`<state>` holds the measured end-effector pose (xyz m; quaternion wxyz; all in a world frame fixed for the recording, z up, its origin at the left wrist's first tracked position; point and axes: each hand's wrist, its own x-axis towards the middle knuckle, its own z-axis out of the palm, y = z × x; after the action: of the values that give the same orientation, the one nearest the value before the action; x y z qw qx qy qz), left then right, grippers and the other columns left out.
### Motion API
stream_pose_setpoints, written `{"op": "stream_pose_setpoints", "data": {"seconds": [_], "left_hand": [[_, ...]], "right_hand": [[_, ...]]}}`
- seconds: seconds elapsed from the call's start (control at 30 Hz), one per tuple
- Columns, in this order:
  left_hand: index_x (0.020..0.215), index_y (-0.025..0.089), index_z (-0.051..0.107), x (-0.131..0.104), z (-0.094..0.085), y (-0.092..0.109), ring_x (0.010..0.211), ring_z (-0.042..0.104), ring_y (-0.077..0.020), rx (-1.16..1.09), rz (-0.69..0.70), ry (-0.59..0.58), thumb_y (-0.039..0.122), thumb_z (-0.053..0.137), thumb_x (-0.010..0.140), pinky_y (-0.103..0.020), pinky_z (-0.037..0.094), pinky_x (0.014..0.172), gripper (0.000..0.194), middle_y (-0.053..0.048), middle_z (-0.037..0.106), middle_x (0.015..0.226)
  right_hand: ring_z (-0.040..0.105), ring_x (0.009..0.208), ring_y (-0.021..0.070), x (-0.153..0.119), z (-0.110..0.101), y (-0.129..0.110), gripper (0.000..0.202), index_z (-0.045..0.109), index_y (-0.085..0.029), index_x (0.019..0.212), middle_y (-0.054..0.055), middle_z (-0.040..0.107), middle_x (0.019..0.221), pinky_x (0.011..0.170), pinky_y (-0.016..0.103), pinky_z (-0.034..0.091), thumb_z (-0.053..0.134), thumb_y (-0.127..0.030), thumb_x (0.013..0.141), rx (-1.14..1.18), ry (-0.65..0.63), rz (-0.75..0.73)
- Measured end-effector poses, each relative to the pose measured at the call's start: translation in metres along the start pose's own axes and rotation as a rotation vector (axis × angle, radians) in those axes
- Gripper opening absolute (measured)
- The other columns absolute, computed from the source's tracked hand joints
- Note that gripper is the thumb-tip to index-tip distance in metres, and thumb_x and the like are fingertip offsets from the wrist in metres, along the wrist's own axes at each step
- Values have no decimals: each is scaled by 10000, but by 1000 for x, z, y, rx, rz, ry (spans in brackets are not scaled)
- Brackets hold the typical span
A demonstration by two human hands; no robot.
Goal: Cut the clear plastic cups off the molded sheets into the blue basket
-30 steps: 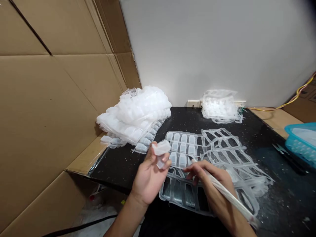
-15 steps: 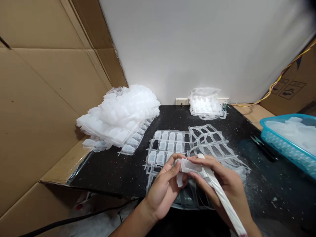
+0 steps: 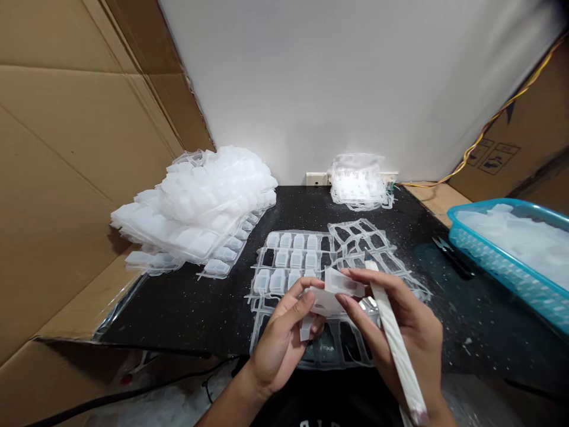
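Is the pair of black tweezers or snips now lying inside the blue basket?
No, the black tool lies on the dark table, outside the blue basket.

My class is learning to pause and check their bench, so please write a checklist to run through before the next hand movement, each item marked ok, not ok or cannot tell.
1. Left hand has a grip on the translucent plastic pieces: ok.
2. White-wrapped tool is held in the right hand, its dark tip pointing away from the left hand: ok.
3. Moulded sheet has every slot filled: not ok, the second row has a gap at its left end.
4. Blue basket stands upright and open: ok.
5. Edges of the held pieces are clean: cannot tell, fingers partly cover them.
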<state>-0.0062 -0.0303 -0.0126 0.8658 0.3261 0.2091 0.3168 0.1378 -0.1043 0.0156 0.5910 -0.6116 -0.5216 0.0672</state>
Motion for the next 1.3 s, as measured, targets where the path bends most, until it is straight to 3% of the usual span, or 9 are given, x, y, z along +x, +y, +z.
{"op": "stream_pose_setpoints", "data": {"seconds": [0.13, 0.23, 0.4, 0.5, 0.77, 1.03, 1.2, 1.3], "left_hand": [[1110, 182, 660, 1, 2, 1, 628, 396, -53, 9, -3, -7, 388, 740, 888, -190, 307, 604, 314, 11, 503, 807], [1108, 149, 663, 1, 3, 2, 629, 378, -52, 18, -11, 4, 396, 740, 886, -188, 301, 600, 341, 4, 499, 821], [1121, 137, 655, 2, 3, 2, 633, 375, -56, 31, -6, 11, 404, 725, 898, -192, 312, 610, 355, 9, 480, 799], [1125, 149, 654, 2, 4, 1, 625, 372, -56, 10, 0, 5, 397, 741, 889, -194, 307, 597, 353, 13, 479, 786], [1045, 152, 650, 3, 8, 2, 612, 330, -57, 60, 22, -11, 452, 758, 865, -194, 276, 572, 366, 24, 453, 744], [986, 152, 582, 4, 6, -6, 617, 304, -61, 229, 51, 34, 517, 769, 832, -194, 267, 586, 439, 34, 444, 756], [1017, 169, 590, 2, 3, -5, 633, 336, -67, 306, 29, -23, 434, 757, 871, -193, 295, 611, 345, 38, 465, 753], [1066, 183, 604, 0, 3, -3, 649, 375, -63, 336, 18, -73, 393, 737, 898, -191, 318, 634, 300, 31, 501, 779]], "right_hand": [[740, 857, 194, 3, 0, 5, 224, 685, -275, 1113, 28, 771, 1036, 654, 246, 561, 716, -269, 891, 42, -55, 72], [732, 783, 169, 5, -4, 9, 218, 702, -268, 1116, 23, 774, 1010, 668, 237, 565, 700, -267, 898, 66, -176, 63], [742, 821, 151, 7, -12, 12, 256, 693, -299, 1155, 13, 759, 1123, 723, 217, 575, 693, -258, 902, 129, -287, 81], [737, 797, 166, 9, -13, 14, 251, 702, -282, 1150, 23, 767, 1024, 665, 216, 568, 695, -286, 899, 132, -303, 153], [672, 650, 162, 11, -10, 18, 225, 741, -237, 1029, 26, 750, 839, 552, 223, 524, 719, -390, 866, 122, -236, 303], [734, 730, 170, 9, -10, 10, 199, 735, -250, 1042, 21, 777, 912, 631, 216, 560, 725, -325, 858, 50, -275, 184], [664, 575, 143, 8, -12, 16, 147, 735, -227, 914, -8, 733, 714, 524, 197, 515, 761, -342, 825, 35, -81, 279], [636, 555, 136, 11, -14, 19, 192, 735, -218, 895, -4, 727, 707, 501, 196, 496, 795, -370, 794, 44, 44, 347]]}}
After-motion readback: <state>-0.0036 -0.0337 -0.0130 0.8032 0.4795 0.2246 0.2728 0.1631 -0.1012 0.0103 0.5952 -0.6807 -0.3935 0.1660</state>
